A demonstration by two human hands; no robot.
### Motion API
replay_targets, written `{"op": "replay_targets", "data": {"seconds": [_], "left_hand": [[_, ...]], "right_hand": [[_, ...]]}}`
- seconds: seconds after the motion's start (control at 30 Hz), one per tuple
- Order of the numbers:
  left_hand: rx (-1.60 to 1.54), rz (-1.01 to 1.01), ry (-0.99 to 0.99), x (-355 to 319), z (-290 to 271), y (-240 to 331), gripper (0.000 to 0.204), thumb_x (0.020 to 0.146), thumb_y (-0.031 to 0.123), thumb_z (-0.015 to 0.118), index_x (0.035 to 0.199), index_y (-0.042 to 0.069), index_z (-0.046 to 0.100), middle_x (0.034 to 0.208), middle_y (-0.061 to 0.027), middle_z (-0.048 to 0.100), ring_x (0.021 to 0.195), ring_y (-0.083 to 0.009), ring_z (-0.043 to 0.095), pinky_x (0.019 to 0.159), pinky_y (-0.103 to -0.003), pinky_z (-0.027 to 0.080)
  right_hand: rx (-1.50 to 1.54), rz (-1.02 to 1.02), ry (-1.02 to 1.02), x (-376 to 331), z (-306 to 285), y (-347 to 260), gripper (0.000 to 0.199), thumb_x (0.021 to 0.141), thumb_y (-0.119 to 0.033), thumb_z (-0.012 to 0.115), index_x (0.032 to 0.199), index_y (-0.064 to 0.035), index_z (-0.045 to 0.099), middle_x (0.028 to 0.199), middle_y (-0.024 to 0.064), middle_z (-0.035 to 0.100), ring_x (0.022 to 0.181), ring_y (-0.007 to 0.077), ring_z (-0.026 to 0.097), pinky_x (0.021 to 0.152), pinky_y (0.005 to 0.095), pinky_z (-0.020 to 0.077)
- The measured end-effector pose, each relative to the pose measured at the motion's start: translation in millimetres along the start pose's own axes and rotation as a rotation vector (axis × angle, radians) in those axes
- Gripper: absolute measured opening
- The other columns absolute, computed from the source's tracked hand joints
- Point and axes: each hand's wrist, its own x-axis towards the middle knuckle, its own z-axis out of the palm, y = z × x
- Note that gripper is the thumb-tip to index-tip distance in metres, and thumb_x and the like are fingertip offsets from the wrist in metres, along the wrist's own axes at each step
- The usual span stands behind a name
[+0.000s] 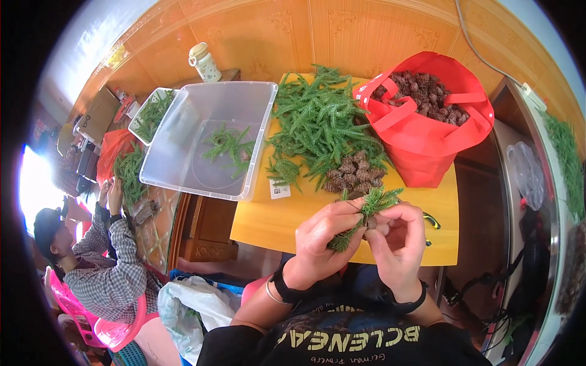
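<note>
My left hand [326, 238] is closed around a green artificial pine sprig [379, 200], held low over the front of the yellow table. The fingers of my right hand [400, 249] pinch the sprig's middle, where a small brown piece shows, perhaps a pine cone; the fingers partly hide it. Just beyond my hands lies a small pile of brown pine cones [354, 173]. Behind it spreads a large heap of green pine sprigs [320, 122]. Beside my right hand, a tool with black and yellow handles [432, 221] rests on the table, mostly hidden.
A red bag [421, 155] full of pine cones stands at the back right. To the left is a clear plastic bin [204, 165] with a few sprigs. A co-worker [110, 268] sits far left, handling greenery. A white plastic bag [195, 305] is at lower left.
</note>
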Motion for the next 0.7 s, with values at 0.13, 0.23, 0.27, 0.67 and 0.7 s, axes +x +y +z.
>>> {"op": "replay_targets", "data": {"seconds": [0.13, 0.23, 0.27, 0.67, 0.7], "left_hand": [[-0.021, 0.021, -0.088, 2.2, -8.4, 3.1, 0.028, 0.071, 0.001, 0.070, 0.095, -0.001, 0.056, 0.103, -0.0228, 0.060, 0.090, -0.0317, 0.063, 0.073, -0.034, 0.053], [-0.155, -0.091, -0.134, -2.2, -12.6, 0.8, 0.030, 0.073, 0.009, 0.070, 0.097, -0.002, 0.057, 0.107, -0.0245, 0.058, 0.092, -0.0323, 0.062, 0.074, -0.035, 0.052], [-0.139, -0.071, -0.144, -1.9, -13.9, 0.0, 0.030, 0.074, 0.011, 0.070, 0.097, -0.003, 0.057, 0.107, -0.0245, 0.058, 0.092, -0.0321, 0.062, 0.074, -0.035, 0.052], [-0.070, -0.182, -0.035, 2.1, -8.4, 0.0, 0.029, 0.070, 0.016, 0.074, 0.091, 0.001, 0.061, 0.106, -0.0185, 0.055, 0.095, -0.0234, 0.054, 0.075, -0.030, 0.045], [-0.037, -0.217, -0.028, 1.8, -8.3, -0.7, 0.027, 0.070, 0.015, 0.074, 0.090, 0.002, 0.062, 0.109, -0.0188, 0.053, 0.100, -0.0239, 0.052, 0.077, -0.030, 0.044]], "right_hand": [[-0.076, -0.056, -0.007, 2.7, -0.1, -1.3, 0.031, 0.076, 0.012, 0.059, 0.102, 0.0025, 0.046, 0.098, 0.0088, 0.048, 0.087, 0.0154, 0.061, 0.077, 0.0249, 0.0494], [-0.067, -0.027, -0.003, 2.9, -0.1, -1.3, 0.030, 0.077, 0.013, 0.059, 0.101, 0.0025, 0.046, 0.098, 0.0086, 0.048, 0.088, 0.0153, 0.061, 0.077, 0.0247, 0.0494], [-0.050, -0.024, -0.010, 2.8, -0.2, -1.0, 0.029, 0.077, 0.013, 0.059, 0.101, 0.0024, 0.046, 0.098, 0.0084, 0.048, 0.088, 0.0152, 0.060, 0.077, 0.0246, 0.0494], [0.022, 0.028, -0.009, 5.4, 1.8, 5.6, 0.035, 0.077, 0.012, 0.058, 0.107, 0.0022, 0.044, 0.098, 0.0087, 0.051, 0.088, 0.0137, 0.058, 0.077, 0.0249, 0.0488], [0.021, 0.028, -0.009, 5.0, 2.0, 5.6, 0.035, 0.077, 0.012, 0.058, 0.107, 0.0022, 0.044, 0.098, 0.0087, 0.051, 0.088, 0.0137, 0.058, 0.077, 0.0249, 0.0488]]}}
